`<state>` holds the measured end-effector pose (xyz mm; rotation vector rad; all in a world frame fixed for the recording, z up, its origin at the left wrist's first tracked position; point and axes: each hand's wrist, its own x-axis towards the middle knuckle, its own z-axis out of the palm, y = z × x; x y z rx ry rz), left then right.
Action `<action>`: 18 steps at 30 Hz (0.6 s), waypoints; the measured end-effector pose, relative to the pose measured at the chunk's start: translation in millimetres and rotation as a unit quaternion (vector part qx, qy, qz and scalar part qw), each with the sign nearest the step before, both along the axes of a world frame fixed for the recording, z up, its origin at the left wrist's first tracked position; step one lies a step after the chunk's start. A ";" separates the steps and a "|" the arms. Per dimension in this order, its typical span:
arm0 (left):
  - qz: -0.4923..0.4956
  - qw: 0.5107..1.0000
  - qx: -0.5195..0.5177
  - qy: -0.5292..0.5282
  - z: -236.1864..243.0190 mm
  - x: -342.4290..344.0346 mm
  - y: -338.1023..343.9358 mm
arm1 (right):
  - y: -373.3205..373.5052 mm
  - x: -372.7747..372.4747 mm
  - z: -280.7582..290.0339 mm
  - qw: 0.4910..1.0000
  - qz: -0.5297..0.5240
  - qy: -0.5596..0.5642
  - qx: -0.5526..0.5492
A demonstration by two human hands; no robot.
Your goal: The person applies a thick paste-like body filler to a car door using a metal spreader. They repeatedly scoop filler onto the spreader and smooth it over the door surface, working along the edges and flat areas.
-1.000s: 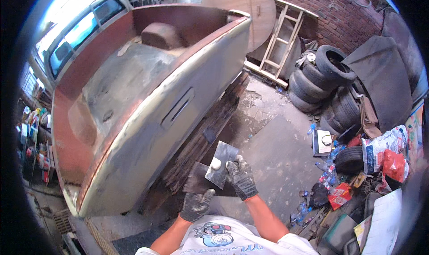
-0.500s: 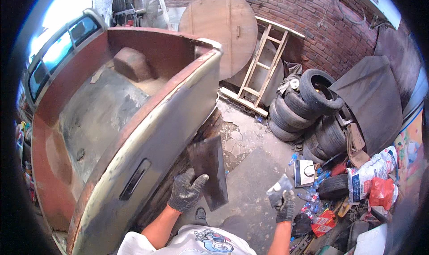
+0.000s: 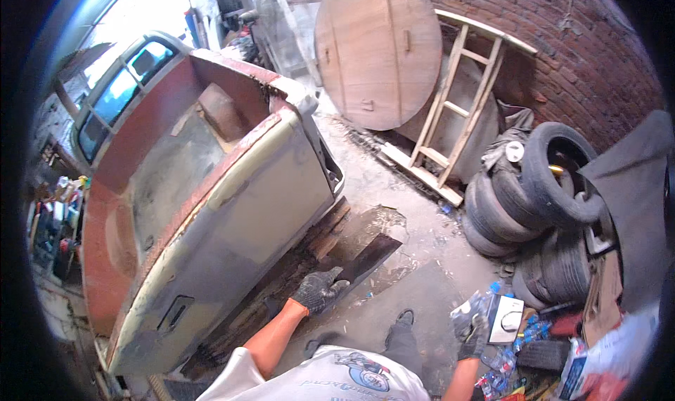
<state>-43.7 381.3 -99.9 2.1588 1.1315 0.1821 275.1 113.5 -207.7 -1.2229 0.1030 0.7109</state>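
Observation:
My left hand (image 3: 318,292), in a dark grey work glove, is closed on the near end of a thin dark board (image 3: 373,262). The board now shows nearly edge-on, low beside the truck's tailgate (image 3: 253,229). Out to the right, my gloved right hand (image 3: 474,336) is closed on a small pale, flat piece (image 3: 464,308). Its kind is unclear, as it blurs into the litter behind it. The tailgate is shut, with patchy cream and grey paint and a dark handle recess.
Reddish walls enclose the truck bed (image 3: 169,169). A round wooden tabletop (image 3: 376,56) and a wooden frame (image 3: 450,109) lean at the brick wall. Stacked tyres (image 3: 506,204) stand at the right, above plastic bottles (image 3: 534,331) and a white bag (image 3: 612,352). Timber (image 3: 327,243) lies below the tailgate.
My view has swung, and I stand farther from the tailgate. The dark board has tipped from broad face to nearly edge-on. Both hands keep their hold.

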 end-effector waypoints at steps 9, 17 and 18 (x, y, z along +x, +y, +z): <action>0.093 0.985 -0.062 0.132 -43.9 8.6 5.8 | 156.0 179.1 31.3 0.977 0.176 -0.088 -0.081; 0.257 0.901 -0.233 0.259 -146.5 13.3 -14.2 | 299.5 199.1 35.2 0.963 0.252 -0.009 -0.099; 0.273 0.873 -0.277 0.295 -160.0 15.1 -22.4 | 312.9 204.2 37.8 0.960 0.271 -0.025 -0.065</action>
